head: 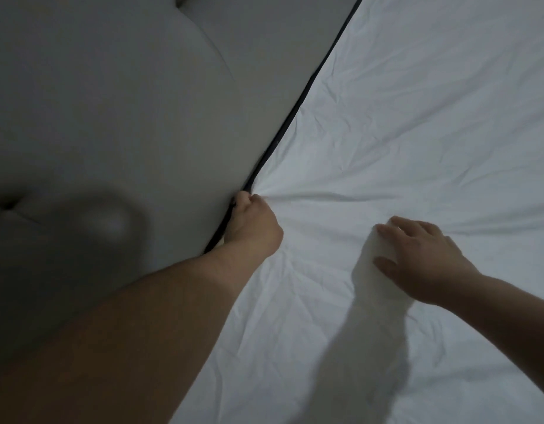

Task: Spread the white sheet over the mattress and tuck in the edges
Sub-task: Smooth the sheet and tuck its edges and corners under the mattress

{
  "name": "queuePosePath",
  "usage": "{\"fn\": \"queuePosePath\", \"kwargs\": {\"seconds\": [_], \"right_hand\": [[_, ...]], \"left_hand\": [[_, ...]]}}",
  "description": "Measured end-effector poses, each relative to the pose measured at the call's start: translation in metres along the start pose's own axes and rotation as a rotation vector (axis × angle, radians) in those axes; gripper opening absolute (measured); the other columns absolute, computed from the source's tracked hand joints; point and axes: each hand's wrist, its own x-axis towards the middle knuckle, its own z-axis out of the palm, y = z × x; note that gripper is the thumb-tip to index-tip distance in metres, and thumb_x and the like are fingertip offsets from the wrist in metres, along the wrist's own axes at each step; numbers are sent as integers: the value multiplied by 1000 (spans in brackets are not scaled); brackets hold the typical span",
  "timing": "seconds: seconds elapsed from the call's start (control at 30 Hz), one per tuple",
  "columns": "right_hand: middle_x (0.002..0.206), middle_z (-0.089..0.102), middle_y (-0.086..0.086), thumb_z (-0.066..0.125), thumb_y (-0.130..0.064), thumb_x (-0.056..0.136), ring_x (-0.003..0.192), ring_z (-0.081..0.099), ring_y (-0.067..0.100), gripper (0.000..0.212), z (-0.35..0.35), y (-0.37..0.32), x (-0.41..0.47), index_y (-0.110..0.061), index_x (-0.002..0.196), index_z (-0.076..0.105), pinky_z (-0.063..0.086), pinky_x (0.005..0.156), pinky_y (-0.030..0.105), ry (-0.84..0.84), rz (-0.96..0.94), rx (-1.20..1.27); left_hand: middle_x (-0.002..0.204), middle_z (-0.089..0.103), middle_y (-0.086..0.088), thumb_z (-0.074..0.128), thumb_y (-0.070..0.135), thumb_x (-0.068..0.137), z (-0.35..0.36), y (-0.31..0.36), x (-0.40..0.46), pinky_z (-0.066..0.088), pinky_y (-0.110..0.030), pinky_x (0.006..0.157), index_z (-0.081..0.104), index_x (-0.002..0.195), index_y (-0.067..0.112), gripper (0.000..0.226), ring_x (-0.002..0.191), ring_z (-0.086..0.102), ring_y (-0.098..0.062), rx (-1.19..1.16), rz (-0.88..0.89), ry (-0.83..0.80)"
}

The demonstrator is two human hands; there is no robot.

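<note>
At the seam between bed and padded headboard [118, 96], we found the white sheet [417, 123] lying over the mattress, whose own surface was hidden beneath it, with a dark gap [298, 102] running diagonally along the sheet's edge. The left hand [254, 220] was at that gap, fingers curled into a fist on a pinch of sheet edge; creases fanned out from the fist across the cloth. The right hand [423, 258] lay spread, fingers straight, pressing on a separate pale, fuzzy strip of cloth [377, 289] that rested on the sheet; we could not tell what that strip was.

We judged the sheet light, thin and wholly limp: it wrinkled at every pull and would hold no shape of its own. It appeared a matt woven fabric, not slippery against skin, though likely to slide over the mattress when tugged from 1 side. Nothing about it looked fragile. We judged the sound hold to be the edge itself, gathered in a closed fist close to the gap, with the second hand flat on the surface as an anchor. Along this side the tuck looked partly done; the other edges lay out of view.
</note>
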Motion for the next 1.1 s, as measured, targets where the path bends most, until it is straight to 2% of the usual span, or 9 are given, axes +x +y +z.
{"fn": "queuePosePath", "kwargs": {"seconds": [0.13, 0.23, 0.3, 0.43, 0.57, 0.77, 0.83, 0.97, 1.1], "right_hand": [[168, 23, 0, 51, -56, 97, 153, 20, 31, 67, -3, -8, 0, -30, 156, 32, 29, 120, 57, 51, 15, 11], [171, 10, -1, 50, -60, 97, 156, 10, 32, 69, -5, -11, 3, -36, 157, 25, 27, 119, 64, 19, 66, 32], [170, -2, -5, 52, -67, 93, 157, 3, 32, 75, -3, -11, 3, -41, 155, 17, 28, 115, 68, -74, 71, 54], [166, -22, -12, 59, -75, 84, 157, -15, 32, 106, 9, -7, 4, -41, 157, -9, 20, 117, 72, -205, 25, 25], [165, -21, -16, 62, -77, 81, 157, -16, 31, 110, 9, -3, 7, -44, 157, -10, 20, 117, 72, -209, 16, 41], [166, -1, -14, 50, -75, 88, 156, 3, 32, 86, -1, -13, 5, -44, 157, 8, 28, 117, 64, -132, -24, 41], [168, 4, -10, 49, -73, 90, 156, 8, 28, 82, -6, -18, 6, -42, 158, 14, 30, 116, 62, -74, -54, 49], [173, -6, -9, 50, -69, 93, 159, -3, 24, 84, -14, -11, 6, -41, 161, 11, 20, 122, 63, -47, -15, 63], [173, -7, -8, 47, -73, 92, 159, -5, 29, 81, -22, 18, 14, -43, 159, 14, 18, 120, 70, 20, 114, 73]], "left_hand": [[136, 48, -13, 43, 13, 96, 5, -3, 7, 39, -35, 102, 60, 122, 6, 32, 124, 45, -33, 135, -70, 13], [142, 37, -13, 50, 13, 91, 7, -12, 8, 48, -40, 103, 37, 150, 10, 61, 122, 52, -32, 9, -64, 18], [139, 42, -15, 50, 11, 90, 11, -15, 8, 52, -45, 98, 24, 159, 19, 74, 118, 55, -34, 112, 31, 79], [112, 60, -14, 48, 1, 87, 11, -21, 13, 50, -39, 69, 46, 138, 15, 52, 94, 62, -34, 331, 187, 280], [90, 46, -8, 49, -5, 82, 5, -19, 18, 36, -36, 59, 52, 118, 15, 42, 75, 44, -28, 432, 315, 307], [115, 58, -9, 50, 4, 92, -3, -23, 24, 34, -32, 54, 51, 138, 16, 48, 87, 66, -27, 725, 375, 276], [118, 58, -8, 49, 3, 93, -4, -20, 28, 38, -30, 56, 56, 132, 13, 41, 89, 70, -25, 811, 362, 274], [123, 60, -13, 46, 1, 96, -2, -9, 36, 53, -35, 71, 67, 119, 9, 32, 99, 71, -27, 874, 262, 227], [139, 49, -17, 46, 5, 97, -6, 5, 40, 55, -38, 76, 68, 126, 9, 36, 104, 70, -28, 865, 226, 166]]}}
